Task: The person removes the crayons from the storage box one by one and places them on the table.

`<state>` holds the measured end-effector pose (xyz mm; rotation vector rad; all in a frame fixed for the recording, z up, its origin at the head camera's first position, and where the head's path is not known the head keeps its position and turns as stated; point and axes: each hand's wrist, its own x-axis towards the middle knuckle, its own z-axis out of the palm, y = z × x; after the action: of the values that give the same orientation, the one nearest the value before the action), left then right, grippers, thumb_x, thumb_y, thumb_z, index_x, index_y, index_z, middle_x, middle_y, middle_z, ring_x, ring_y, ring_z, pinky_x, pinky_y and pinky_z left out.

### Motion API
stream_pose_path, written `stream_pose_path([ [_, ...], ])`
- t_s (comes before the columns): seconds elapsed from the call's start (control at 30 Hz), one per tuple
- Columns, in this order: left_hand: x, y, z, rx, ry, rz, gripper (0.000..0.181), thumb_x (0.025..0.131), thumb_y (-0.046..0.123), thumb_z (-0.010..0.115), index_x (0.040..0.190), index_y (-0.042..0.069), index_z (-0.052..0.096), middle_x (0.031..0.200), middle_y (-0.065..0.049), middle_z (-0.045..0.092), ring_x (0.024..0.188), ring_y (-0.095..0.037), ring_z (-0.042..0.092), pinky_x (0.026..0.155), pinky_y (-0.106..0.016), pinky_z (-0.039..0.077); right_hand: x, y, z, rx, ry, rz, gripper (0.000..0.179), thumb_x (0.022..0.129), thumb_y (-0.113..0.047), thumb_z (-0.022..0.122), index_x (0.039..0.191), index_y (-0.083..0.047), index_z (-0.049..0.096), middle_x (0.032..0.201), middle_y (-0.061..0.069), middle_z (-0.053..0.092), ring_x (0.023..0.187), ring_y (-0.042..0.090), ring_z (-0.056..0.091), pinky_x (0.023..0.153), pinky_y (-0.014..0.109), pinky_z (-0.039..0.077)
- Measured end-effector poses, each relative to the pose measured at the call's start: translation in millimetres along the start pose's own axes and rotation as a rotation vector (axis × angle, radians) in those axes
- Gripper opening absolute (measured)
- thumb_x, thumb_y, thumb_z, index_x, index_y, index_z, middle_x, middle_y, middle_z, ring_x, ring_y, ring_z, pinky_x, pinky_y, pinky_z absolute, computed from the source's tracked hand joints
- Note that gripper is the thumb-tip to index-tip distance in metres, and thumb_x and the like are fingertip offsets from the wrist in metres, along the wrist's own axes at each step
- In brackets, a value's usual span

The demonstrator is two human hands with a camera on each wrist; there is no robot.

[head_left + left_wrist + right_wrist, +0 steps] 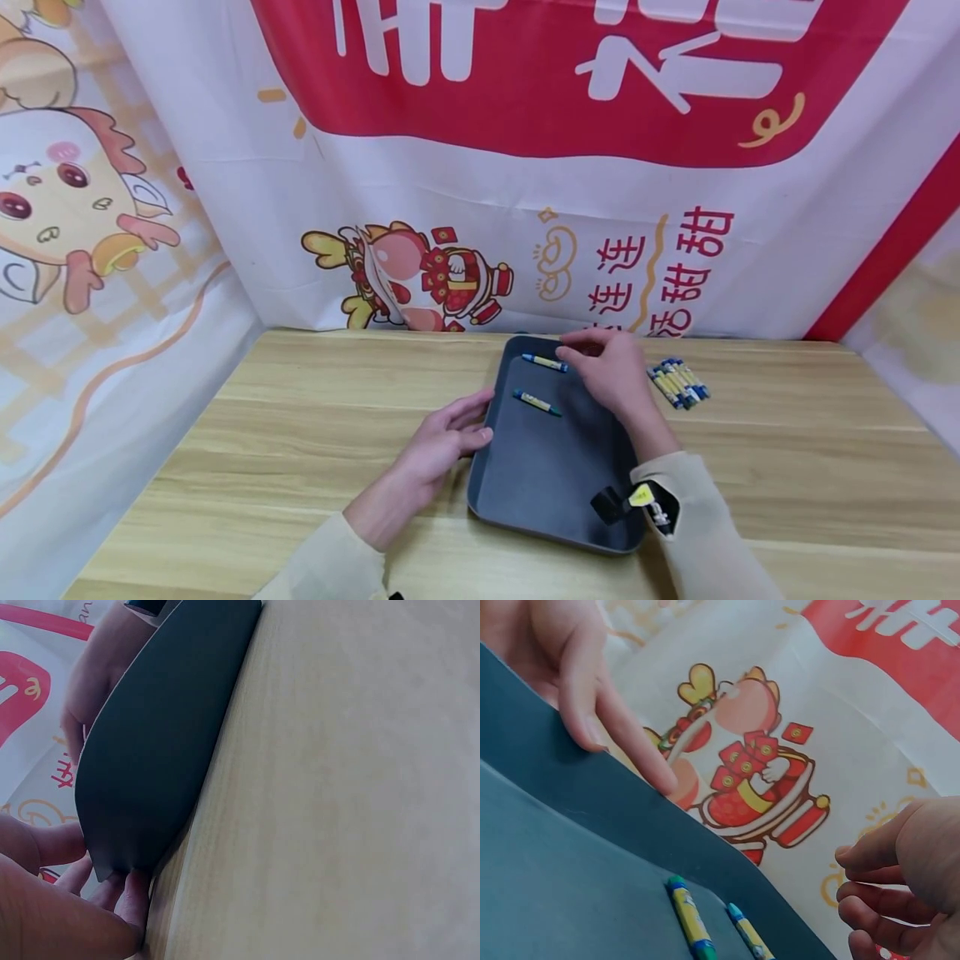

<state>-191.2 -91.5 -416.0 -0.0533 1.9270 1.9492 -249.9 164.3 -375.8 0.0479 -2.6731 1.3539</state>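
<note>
A dark grey tray (555, 475) lies lengthwise in front of me on the table. My left hand (442, 442) holds its left rim, the thumb over the edge and the fingers along the outer wall (161, 750). Inside the tray are two crayons with yellow wrappers: a green one (537, 402) and, farther back, a blue one (545, 362). Over the far right corner of the tray is my right hand (603, 367), close to the blue crayon's end. Its fingers (885, 904) are loosely bent with nothing seen between them.
Several more crayons (678, 383) lie side by side on the wooden table (810, 467), to the right of the tray. A printed cloth (450, 183) hangs right behind the table's back edge, and another cloth (112, 333) covers the left side.
</note>
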Motion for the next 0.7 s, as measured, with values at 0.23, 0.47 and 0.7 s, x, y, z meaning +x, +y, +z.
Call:
stream_pose_path([
  [0.23, 1.1, 0.4, -0.4, -0.001, -0.002, 0.009, 0.056, 0.105, 0.007, 0.061, 0.159, 0.021, 0.051, 0.163, -0.011, 0.052, 0.15, -0.032, 0.05, 0.125, -0.055, 0.039, -1.9, -8, 9, 0.044, -0.049, -0.002, 0.031, 0.101, -0.028, 0.074, 0.127, -0.012, 0.077, 0.122, 0.011, 0.076, 0.106, 0.027, 0.068, 0.092, 0.04, 0.056],
  [0.47, 0.9, 0.5, -0.6, 0.005, -0.004, 0.002, 0.055, 0.106, 0.009, 0.061, 0.159, 0.021, 0.051, 0.164, -0.011, 0.051, 0.15, -0.032, 0.05, 0.126, -0.056, 0.038, -2.0, -4, 17, 0.047, -0.081, 0.021, 0.03, 0.099, -0.028, 0.076, 0.125, -0.014, 0.078, 0.122, 0.008, 0.077, 0.106, 0.026, 0.068, 0.093, 0.04, 0.056],
  [0.7, 1.7, -0.5, -0.5, -0.001, -0.003, 0.004, 0.055, 0.105, 0.008, 0.061, 0.158, 0.021, 0.051, 0.164, -0.011, 0.052, 0.15, -0.032, 0.05, 0.126, -0.055, 0.038, -1.7, 0, 22, 0.006, -0.093, 0.035, 0.028, 0.099, -0.027, 0.076, 0.124, -0.015, 0.079, 0.122, 0.009, 0.076, 0.107, 0.027, 0.066, 0.095, 0.043, 0.056],
])
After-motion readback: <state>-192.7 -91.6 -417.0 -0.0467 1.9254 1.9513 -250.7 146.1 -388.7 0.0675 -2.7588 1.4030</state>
